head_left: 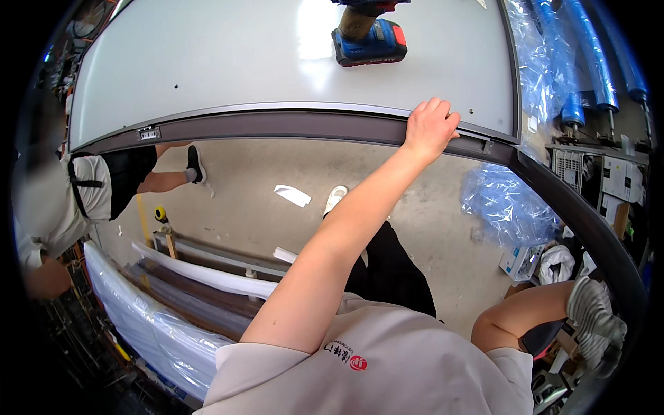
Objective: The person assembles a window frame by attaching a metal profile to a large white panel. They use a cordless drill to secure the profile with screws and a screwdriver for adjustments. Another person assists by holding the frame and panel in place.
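Note:
My bare left hand (432, 129) reaches across to the near edge of a large pale panel (228, 66). Its fingers curl over the dark frame profile (290, 125) along that edge, near the right corner. From that corner a long dark strip (577, 204) bends down along the right side. My right hand (596, 328), in a grey striped glove, is closed on the strip near its lower part; the fingertips are hard to make out. On the panel stands a blue cordless drill (370, 41) with a red-and-black battery, partly cut off at the top.
A person (69, 187) in a light shirt and dark shorts is at the left. Plastic-wrapped long parts (149, 311) lie at lower left. Crumpled blue film (505, 200) is on the floor at right. Blue wrapped rolls (588, 55) and a cluttered shelf (619, 176) stand beyond.

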{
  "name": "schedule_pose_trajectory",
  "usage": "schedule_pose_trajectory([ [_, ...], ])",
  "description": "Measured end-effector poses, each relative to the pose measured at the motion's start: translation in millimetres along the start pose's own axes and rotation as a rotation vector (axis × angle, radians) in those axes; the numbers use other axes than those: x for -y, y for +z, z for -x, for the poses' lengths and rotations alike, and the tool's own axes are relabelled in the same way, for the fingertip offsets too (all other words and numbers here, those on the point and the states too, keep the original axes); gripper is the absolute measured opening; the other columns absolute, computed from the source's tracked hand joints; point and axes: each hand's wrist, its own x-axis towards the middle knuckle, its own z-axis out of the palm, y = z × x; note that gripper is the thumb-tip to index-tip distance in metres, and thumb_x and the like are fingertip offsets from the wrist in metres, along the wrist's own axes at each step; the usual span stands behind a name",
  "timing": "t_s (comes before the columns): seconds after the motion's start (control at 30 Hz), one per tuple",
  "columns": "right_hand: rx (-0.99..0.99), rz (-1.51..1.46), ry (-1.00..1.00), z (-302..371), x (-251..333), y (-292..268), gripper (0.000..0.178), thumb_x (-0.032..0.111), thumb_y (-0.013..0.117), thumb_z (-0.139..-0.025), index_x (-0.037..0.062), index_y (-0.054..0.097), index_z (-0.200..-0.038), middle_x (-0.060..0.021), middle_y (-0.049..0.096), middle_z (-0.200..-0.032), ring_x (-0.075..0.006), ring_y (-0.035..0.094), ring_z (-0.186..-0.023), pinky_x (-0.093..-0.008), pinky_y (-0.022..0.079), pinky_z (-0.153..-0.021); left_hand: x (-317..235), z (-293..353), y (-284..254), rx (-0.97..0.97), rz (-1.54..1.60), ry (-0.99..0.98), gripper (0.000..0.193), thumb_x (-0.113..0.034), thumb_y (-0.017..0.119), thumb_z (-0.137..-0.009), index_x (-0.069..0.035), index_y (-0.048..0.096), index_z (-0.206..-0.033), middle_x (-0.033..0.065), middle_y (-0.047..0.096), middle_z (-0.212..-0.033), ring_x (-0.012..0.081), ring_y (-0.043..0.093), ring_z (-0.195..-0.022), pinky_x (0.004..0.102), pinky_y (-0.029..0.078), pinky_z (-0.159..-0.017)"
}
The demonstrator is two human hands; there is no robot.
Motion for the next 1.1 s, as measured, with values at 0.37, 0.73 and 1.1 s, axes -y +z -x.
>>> schedule_pose_trajectory([
  [0.37,0.877,-0.289,1.359,240,42,287,0.087,0.019,0.073,-0.073,0.0097,0.015,-0.137,-0.0098,0.039,-0.129,-0.0193,0.04,-0.114,-0.0315,0.038,-0.097,3,-3,-6,0.234,0.021,0.086,0.025,-0.022,0.074,-0.064,-0.007,0.058,-0.076,0.0062,0.052,-0.08,0.0227,0.051,-0.084,0.0351,0.042,-0.072],
  [0.73,0.215,-1.089,1.559,200,10,276,0.045,0.038,0.061,-0.08,0.0124,0.049,-0.116,-0.0043,0.054,-0.117,-0.0192,0.056,-0.099,-0.0367,0.044,-0.092,-2,-5,0,0.375,-0.064,0.116,0.024,-0.027,0.068,-0.072,-0.006,0.059,-0.082,0.0097,0.055,-0.093,0.0285,0.052,-0.09,0.0395,0.042,-0.078],
  [1.1,0.717,-0.296,1.122,117,11,-1,0.029,0.017,0.062,-0.082,-0.0015,0.058,-0.104,-0.0099,0.062,-0.095,-0.0177,0.06,-0.086,-0.035,0.047,-0.084,-4,-5,5,0.093,-0.024,0.179,0.023,-0.023,0.076,-0.06,-0.011,0.058,-0.069,0.0025,0.048,-0.071,0.0225,0.048,-0.068,0.0352,0.04,-0.056],
])
